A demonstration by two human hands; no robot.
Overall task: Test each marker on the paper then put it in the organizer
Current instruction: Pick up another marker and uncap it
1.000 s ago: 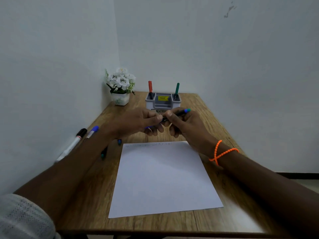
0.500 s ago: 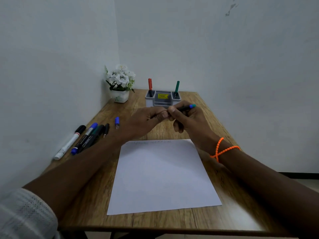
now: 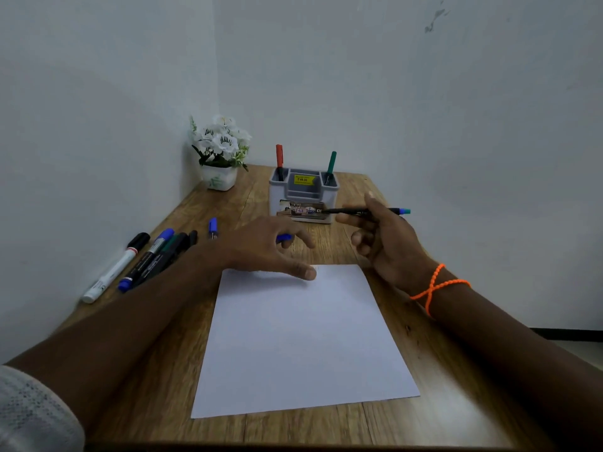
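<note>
My right hand (image 3: 386,243) holds a thin black marker (image 3: 346,211) with a teal end. It lies level above the table, its uncapped tip pointing left in front of the grey organizer (image 3: 276,194). My left hand (image 3: 266,249) hovers over the far edge of the white paper (image 3: 303,337) and grips a small blue cap (image 3: 284,237) under its fingers. A red marker (image 3: 279,156) and a green marker (image 3: 332,162) stand in the organizer's back pockets. Faint marks show along the paper's far edge.
Along the left wall lie a white marker (image 3: 112,272), a blue-capped marker (image 3: 146,260), a dark green marker (image 3: 168,251), a short black piece (image 3: 193,237) and a loose blue cap (image 3: 212,227). A flower pot (image 3: 219,177) stands in the back left corner.
My hands were joined on the marker and have pulled apart. The cap came away in my left hand, which dropped toward the paper; my right hand keeps the marker.
</note>
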